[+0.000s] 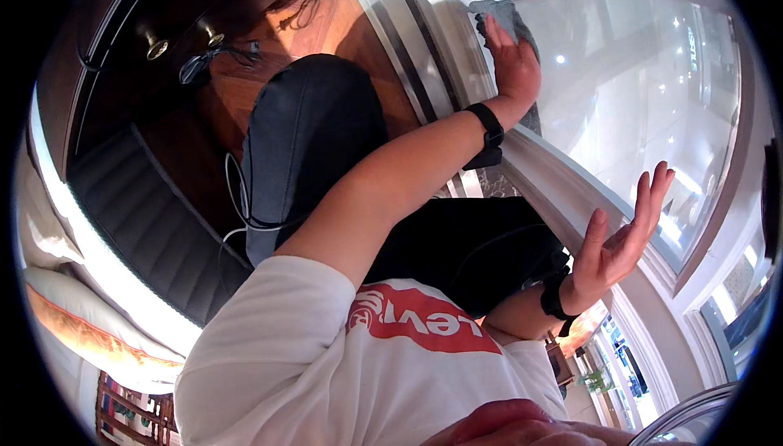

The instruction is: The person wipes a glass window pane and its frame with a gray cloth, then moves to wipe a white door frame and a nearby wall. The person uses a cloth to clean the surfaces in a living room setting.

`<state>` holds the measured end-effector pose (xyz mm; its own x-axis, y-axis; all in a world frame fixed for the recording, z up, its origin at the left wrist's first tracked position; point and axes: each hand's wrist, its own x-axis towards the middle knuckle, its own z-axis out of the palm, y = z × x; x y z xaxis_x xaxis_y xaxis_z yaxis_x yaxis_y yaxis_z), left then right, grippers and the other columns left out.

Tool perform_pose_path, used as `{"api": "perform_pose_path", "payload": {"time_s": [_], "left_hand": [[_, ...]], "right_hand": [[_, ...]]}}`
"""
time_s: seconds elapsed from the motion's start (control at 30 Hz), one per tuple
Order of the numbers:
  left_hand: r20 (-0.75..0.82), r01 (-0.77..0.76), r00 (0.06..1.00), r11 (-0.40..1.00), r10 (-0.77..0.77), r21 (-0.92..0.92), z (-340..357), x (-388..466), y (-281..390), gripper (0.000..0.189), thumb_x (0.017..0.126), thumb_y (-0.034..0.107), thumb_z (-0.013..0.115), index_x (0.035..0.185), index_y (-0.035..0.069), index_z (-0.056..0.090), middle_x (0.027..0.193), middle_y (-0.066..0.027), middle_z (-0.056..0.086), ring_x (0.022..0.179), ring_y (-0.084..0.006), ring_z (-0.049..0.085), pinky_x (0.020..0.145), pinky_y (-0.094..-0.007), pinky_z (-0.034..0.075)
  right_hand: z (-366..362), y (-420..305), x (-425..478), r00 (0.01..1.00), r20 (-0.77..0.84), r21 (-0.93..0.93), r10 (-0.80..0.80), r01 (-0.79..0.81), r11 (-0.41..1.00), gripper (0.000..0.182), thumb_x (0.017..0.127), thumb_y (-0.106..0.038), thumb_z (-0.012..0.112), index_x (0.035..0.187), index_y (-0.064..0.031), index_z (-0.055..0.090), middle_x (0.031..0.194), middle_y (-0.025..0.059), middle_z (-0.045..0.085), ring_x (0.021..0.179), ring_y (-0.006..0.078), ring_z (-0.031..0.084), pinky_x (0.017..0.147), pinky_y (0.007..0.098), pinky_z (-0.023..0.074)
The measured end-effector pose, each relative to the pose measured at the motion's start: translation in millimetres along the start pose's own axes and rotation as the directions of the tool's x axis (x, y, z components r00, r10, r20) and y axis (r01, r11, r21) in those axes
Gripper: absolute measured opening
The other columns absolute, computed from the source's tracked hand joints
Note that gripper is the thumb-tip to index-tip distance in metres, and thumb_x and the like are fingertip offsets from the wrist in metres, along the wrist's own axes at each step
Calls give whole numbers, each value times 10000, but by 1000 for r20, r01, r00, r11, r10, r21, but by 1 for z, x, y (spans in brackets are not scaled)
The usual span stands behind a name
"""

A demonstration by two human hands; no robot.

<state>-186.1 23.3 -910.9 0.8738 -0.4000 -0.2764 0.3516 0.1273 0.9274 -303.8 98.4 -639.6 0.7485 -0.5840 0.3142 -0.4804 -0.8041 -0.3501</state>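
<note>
My left hand presses a grey cloth against the lower part of a glass pane, close to its white frame. The fingers lie over the cloth, and part of it is hidden beneath them. A black band circles that wrist. My right hand is raised before the frame and pane with its fingers apart and nothing in it. Whether its fingertips touch the glass, I cannot tell. Light spots and reflections show on the pane.
My bent knee rises beside a metal floor track. Thin cables run by my leg. Dark furniture with brass knobs and a black ribbed pad lie to the left, over a wooden floor.
</note>
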Motion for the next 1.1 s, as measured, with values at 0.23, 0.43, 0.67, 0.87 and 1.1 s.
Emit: {"api": "perform_pose_path", "payload": {"time_s": [0.23,0.43,0.67,0.87,1.1], "left_hand": [[94,-8,996,989,-6,151,5,-63,18,766,1031,225,443,1583,-97,20,1660,-302,18,1555,-455,23,1276,-521,60],[84,102,991,994,-105,41,-26,14,7,737,975,166,416,1573,-101,79,1638,-319,173,1547,-412,167,1274,-411,140],[355,-186,931,943,80,275,-20,-98,5,798,1003,172,441,1572,-115,-40,1639,-354,-107,1544,-507,-51,1274,-533,38],[332,-154,943,914,22,376,-11,-94,3,788,1014,178,411,1573,-112,-63,1652,-331,-132,1552,-484,-74,1273,-534,14],[149,-240,969,899,198,366,-15,25,-74,749,1060,290,313,1584,-96,-57,1676,-302,-77,1571,-427,-41,1279,-481,2]], "right_hand": [[0,-2,1,999,-21,53,40,-39,998,574,878,-86,621,1433,37,547,1556,293,438,1501,471,328,1225,563,215],[-1,2,0,1000,-19,12,7,-6,1000,555,897,-95,631,1431,35,549,1548,292,449,1491,472,348,1214,557,245],[-1,2,1,1000,-14,3,-8,8,1000,551,894,-94,633,1421,44,551,1541,299,454,1488,473,352,1212,567,247],[-1,7,-6,998,-63,59,22,-19,998,552,897,-103,637,1422,45,553,1543,314,440,1481,463,368,1211,566,248],[0,11,-3,996,-83,114,-13,22,993,552,912,-165,650,1424,23,564,1547,299,444,1471,453,389,1214,563,250]]}}
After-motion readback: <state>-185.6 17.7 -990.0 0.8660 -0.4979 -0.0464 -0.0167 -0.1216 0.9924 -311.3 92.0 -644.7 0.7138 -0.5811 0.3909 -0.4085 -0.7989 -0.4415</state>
